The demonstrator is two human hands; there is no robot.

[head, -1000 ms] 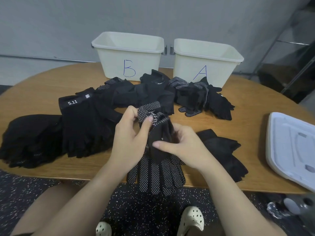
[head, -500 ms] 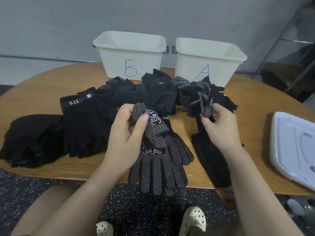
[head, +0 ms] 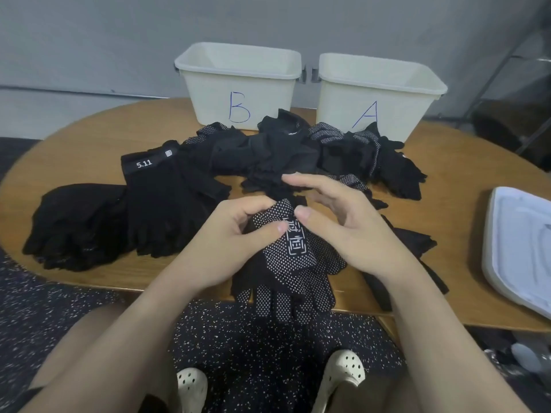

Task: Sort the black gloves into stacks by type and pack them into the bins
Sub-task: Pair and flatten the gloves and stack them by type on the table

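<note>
Dotted gloves (head: 293, 269) overhang the table (head: 465, 174) edge, pinched by left hand (head: 238, 234); right hand (head: 346, 225) loose.

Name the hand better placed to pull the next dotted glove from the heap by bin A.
Right, probably: the left hand grips the dotted stack, while the right hand is nearer that heap.

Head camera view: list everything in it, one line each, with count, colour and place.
bin B: one, cream, table's far edge, left.
bin A: one, cream, right of bin B.
unsorted glove pile: count unclear, black, some dotted, before the bins.
5.11 glove stack: count unclear, black, table left.
plain glove stack: count unclear, black, far left.
dotted gloves: several, black with white dots, near edge, centre.
lid: one, white, table right.
table: one, wooden.
shoes: two, cream, floor.
left hand: pinches the dotted gloves.
right hand: thumb touches the dotted gloves.
</note>
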